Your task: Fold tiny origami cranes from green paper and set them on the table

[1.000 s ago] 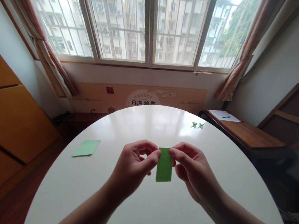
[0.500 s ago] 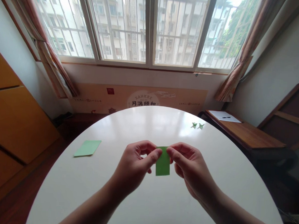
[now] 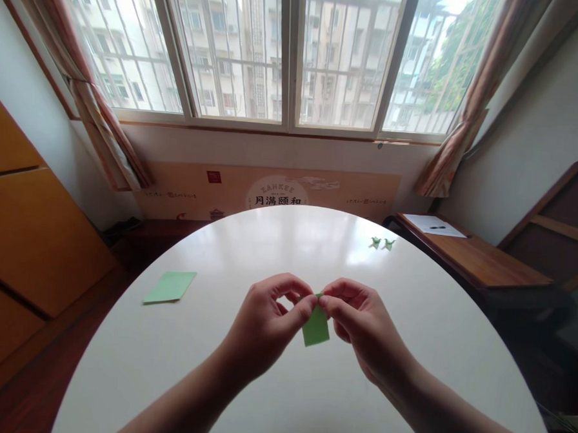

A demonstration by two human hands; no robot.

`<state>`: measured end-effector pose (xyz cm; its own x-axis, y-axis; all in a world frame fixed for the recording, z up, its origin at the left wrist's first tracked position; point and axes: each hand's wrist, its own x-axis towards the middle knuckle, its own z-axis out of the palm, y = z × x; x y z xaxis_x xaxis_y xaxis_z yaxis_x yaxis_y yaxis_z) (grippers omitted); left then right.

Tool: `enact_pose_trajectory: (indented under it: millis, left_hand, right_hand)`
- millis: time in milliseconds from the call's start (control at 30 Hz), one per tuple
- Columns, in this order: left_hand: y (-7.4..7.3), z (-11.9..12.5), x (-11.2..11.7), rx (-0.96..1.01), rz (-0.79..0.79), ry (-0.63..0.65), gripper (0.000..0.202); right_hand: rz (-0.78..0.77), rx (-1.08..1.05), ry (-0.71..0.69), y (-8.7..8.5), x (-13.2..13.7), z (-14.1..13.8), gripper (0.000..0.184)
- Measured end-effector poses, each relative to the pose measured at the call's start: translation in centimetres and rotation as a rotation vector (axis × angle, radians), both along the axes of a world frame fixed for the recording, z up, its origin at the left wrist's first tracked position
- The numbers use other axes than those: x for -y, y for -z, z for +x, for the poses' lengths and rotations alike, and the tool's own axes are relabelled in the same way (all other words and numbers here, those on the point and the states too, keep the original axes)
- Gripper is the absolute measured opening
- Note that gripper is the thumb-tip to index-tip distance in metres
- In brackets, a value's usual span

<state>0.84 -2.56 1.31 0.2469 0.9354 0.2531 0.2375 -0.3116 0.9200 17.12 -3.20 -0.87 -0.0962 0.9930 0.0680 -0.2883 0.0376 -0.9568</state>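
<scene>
A small green paper piece (image 3: 316, 328) hangs above the round white table (image 3: 280, 384), pinched at its top edge from both sides. My left hand (image 3: 264, 325) grips it with thumb and forefinger on the left. My right hand (image 3: 356, 323) pinches the same top edge from the right, and the fingertips of the two hands nearly touch. Only the lower part of the paper shows below the fingers, slightly tilted.
A pale green sheet (image 3: 170, 286) lies flat on the table's left side. Two tiny green folded figures (image 3: 381, 243) sit at the far right of the table. A wooden side desk (image 3: 471, 255) with a white paper and pen stands to the right. Windows fill the back wall.
My hands have drawn closer together at the paper's top edge. The visible green piece has become shorter and now tilts slightly.
</scene>
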Motion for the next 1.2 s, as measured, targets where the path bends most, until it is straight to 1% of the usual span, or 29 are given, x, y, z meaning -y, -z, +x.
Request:
enact_pose_trajectory:
  millis: [133,333,467,567,733,933,1033,1200]
  left_hand:
    - [-0.1,0.1,0.0,0.011,-0.005,-0.002,0.018]
    - [0.2,0.1,0.0,0.02,-0.023,-0.002,0.018]
    - [0.4,0.1,-0.1,0.01,-0.031,-0.012,0.02]
    - [0.5,0.1,-0.2,-0.031,-0.034,0.005,0.018]
    - [0.4,0.0,-0.2,-0.063,0.006,-0.001,0.018]
    - [0.3,0.1,0.0,-0.03,-0.011,-0.009,0.019]
    - [0.3,0.1,-0.2,0.013,-0.029,-0.02,0.019]
    - [0.0,-0.4,-0.6,0.122,-0.029,-0.085,0.018]
  right_hand:
    - [-0.043,0.03,0.006,-0.1,0.0,0.0,0.014]
    - [-0.075,0.015,-0.056,-0.2,-0.1,-0.2,0.013]
    - [-0.071,0.014,-0.047,0.0,-0.3,-0.3,0.014]
    - [-0.053,0.046,-0.039,0.1,-0.5,-0.2,0.013]
    - [-0.034,0.082,-0.058,0.0,-0.5,-0.1,0.009]
    - [-0.07,0.12,-0.083,-0.4,-0.4,-0.1,0.011]
    - [-0.085,0.148,-0.114,-0.3,-0.6,-0.1,0.008]
    - [-0.112,0.245,-0.186,0.2,-1.0,0.0,0.005]
